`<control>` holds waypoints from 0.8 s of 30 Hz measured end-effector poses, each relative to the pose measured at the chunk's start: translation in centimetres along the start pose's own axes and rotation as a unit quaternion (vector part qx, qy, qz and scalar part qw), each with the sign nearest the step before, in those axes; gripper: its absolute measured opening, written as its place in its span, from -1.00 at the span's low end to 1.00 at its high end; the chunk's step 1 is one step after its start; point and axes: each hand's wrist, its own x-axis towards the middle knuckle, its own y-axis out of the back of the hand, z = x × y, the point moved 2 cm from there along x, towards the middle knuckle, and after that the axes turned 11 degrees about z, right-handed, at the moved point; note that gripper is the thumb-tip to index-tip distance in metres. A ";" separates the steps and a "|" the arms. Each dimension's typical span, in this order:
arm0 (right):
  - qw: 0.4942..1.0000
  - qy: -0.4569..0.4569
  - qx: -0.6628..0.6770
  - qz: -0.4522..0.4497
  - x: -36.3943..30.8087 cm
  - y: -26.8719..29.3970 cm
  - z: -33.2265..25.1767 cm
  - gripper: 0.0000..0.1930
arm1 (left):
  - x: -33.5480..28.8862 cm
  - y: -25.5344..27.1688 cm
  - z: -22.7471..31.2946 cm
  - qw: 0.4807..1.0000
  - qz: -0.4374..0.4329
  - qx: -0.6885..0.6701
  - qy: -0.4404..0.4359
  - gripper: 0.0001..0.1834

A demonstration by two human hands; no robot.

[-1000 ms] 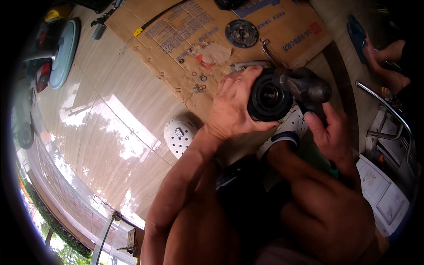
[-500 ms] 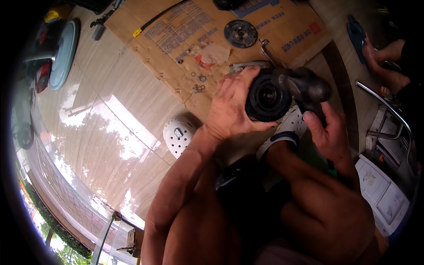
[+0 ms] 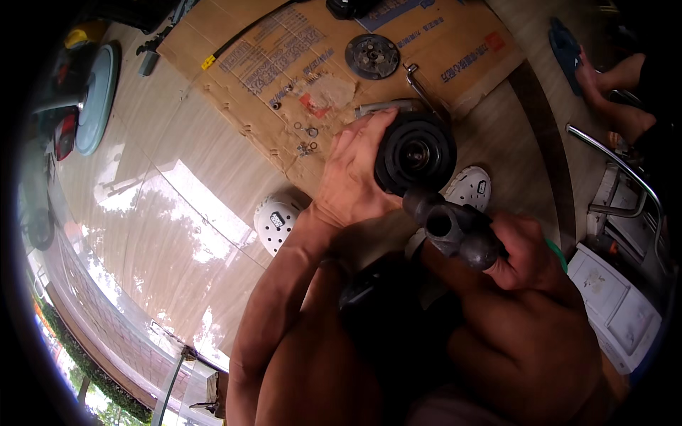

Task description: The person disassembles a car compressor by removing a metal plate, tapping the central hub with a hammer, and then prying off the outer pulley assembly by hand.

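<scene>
My left hand [image 3: 357, 167] is wrapped round the side of a black, ringed pulley [image 3: 430, 128] with a shaft end at its centre. What lies under the pulley is mostly hidden. In my right hand [image 3: 529, 252] is a hammer, its dark metal head [image 3: 455, 231] just below the pulley's near right rim. The hammer's head has a rounded end and an open eye; its handle is hidden by my hand. Beyond the pulley, a round dark clutch plate [image 3: 373, 57] rests on the cardboard [image 3: 455, 64].
A bent metal wrench [image 3: 419, 84] and small rings [image 3: 311, 132] lie on the cardboard. White clogs [image 3: 273, 221] are on my feet. To the right stand a chrome-framed seat [image 3: 618, 160] and white drawers [image 3: 614, 309]; another person's foot [image 3: 593, 85] is at the far right.
The hammer has come down toward me and left, from over the pulley's right side to below its near rim. My left hand keeps its grip on the pulley.
</scene>
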 end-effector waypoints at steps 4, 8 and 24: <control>1.000 0.004 0.000 0.002 -0.1 -0.2 0.2 -0.60 | 0.0 0.2 -0.1 1.000 0.004 -0.004 0.012 0.20; 1.000 0.008 0.011 0.022 0.1 -0.5 0.4 -0.61 | -0.4 0.1 -0.5 1.000 0.007 0.001 0.017 0.19; 0.998 -0.062 -0.006 -0.032 0.8 -0.5 -0.6 -0.62 | -0.4 -0.1 -0.8 1.000 0.022 0.005 -0.003 0.16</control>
